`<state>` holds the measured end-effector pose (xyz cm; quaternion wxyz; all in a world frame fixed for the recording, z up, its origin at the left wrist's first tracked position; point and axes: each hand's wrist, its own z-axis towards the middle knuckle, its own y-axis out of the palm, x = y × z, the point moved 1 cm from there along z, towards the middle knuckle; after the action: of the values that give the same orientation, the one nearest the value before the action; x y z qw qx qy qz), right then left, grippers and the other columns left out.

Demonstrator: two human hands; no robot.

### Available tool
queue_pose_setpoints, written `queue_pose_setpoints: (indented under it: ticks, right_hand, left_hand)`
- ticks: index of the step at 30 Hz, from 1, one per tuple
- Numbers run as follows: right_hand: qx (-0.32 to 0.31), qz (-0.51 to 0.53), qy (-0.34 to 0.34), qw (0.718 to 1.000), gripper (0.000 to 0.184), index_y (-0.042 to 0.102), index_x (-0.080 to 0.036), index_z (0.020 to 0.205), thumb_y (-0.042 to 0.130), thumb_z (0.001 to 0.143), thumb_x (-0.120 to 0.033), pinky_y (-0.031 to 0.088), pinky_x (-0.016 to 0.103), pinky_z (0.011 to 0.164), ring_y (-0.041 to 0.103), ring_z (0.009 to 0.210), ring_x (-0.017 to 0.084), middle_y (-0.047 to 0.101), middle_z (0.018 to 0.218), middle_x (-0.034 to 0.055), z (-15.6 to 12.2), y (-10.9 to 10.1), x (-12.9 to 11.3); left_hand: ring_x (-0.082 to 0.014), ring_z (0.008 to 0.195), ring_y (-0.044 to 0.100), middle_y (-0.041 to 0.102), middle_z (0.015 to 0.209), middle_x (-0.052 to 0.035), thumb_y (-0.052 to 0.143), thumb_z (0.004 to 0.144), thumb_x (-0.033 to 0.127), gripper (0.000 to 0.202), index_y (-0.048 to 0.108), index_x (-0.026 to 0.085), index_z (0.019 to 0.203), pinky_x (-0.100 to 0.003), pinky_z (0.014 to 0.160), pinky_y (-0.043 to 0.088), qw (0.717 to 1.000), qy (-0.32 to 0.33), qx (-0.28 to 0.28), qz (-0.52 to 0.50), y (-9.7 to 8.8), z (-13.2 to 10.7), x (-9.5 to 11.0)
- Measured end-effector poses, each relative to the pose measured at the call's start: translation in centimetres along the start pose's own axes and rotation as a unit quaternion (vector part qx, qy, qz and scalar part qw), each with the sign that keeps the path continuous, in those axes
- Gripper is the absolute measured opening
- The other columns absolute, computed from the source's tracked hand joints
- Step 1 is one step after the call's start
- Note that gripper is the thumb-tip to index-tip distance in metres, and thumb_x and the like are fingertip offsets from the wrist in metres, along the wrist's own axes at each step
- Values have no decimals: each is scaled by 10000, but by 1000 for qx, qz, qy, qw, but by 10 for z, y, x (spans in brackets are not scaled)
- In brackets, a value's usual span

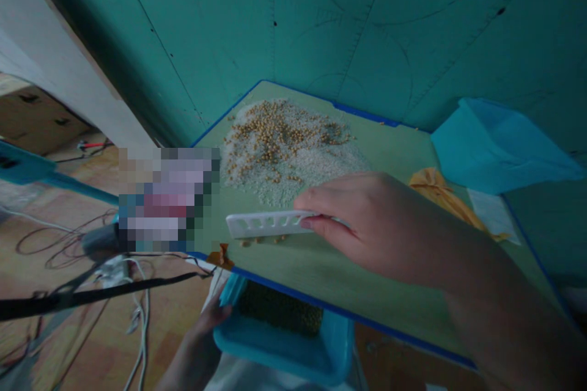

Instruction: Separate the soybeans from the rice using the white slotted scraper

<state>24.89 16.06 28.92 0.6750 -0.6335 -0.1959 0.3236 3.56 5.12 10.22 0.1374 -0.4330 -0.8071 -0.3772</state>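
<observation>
Right hand (355, 223) holds a white slotted strip (257, 231); left hand (208, 321) touches a blue tub (279, 354).

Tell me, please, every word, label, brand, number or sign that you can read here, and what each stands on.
No text can be read.
Green wall: faint markings, too blurred to read.
Pixelated patch at left: blocked out, so any text there is unreadable.
White slotted tool in the right hand: no lettering shows.
Blue tub: none shows.
</observation>
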Motion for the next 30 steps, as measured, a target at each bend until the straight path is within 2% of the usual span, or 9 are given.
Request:
queue_pose_setpoints:
  ticks: [3, 6, 10, 16, 23, 30]
  right_hand:
    - [-35, 35, -25, 998, 104, 543, -248, 778, 460, 839, -240, 363, 251, 612, 590, 686, 137, 646, 727, -44, -1, -1, 1]
    - [-42, 54, -33, 997, 89, 554, -262, 805, 474, 836, -235, 364, 249, 617, 587, 700, 132, 639, 738, -53, -3, -2, 2]
    - [-65, 61, -33, 996, 86, 557, -278, 809, 495, 828, -221, 374, 249, 647, 586, 726, 127, 632, 757, -70, -4, -4, 4]
    - [-77, 50, -32, 995, 86, 539, -279, 805, 479, 833, -224, 373, 260, 631, 588, 728, 130, 630, 762, -75, -4, -6, 3]
    - [-72, 58, -13, 996, 84, 550, -267, 800, 475, 837, -263, 366, 252, 618, 592, 709, 142, 641, 744, -56, -7, -6, 4]
    - [-92, 121, 12, 988, 147, 593, -229, 896, 459, 843, -257, 352, 229, 614, 584, 734, 137, 653, 811, -10, -1, -6, 19]
  left_hand:
    - [-383, 1088, 510, 715, 1013, -24, 716, 545, 286, 426, 698, 268, 970, -430, 888, 421, 1000, 5, -10, -15, -2, 1, 3]
    - [-383, 1108, 492, 719, 1003, -29, 724, 541, 308, 439, 699, 263, 977, -421, 901, 410, 1000, 6, -13, -8, -2, 1, 5]
    - [-374, 1130, 474, 720, 995, -4, 729, 528, 279, 434, 706, 266, 961, -417, 921, 397, 1000, 6, -11, -18, -2, 1, 3]
    - [-373, 1052, 543, 724, 979, -7, 729, 529, 274, 432, 698, 261, 960, -422, 858, 453, 1000, -5, -2, -21, 3, 0, 3]
    - [-397, 1025, 554, 709, 1024, -51, 732, 524, 298, 480, 684, 230, 996, -432, 805, 481, 999, 6, -29, -13, 10, 0, 4]
    - [-371, 996, 579, 717, 1003, -23, 739, 503, 281, 490, 682, 260, 990, -447, 823, 468, 1000, -1, -20, -2, 6, 2, 2]
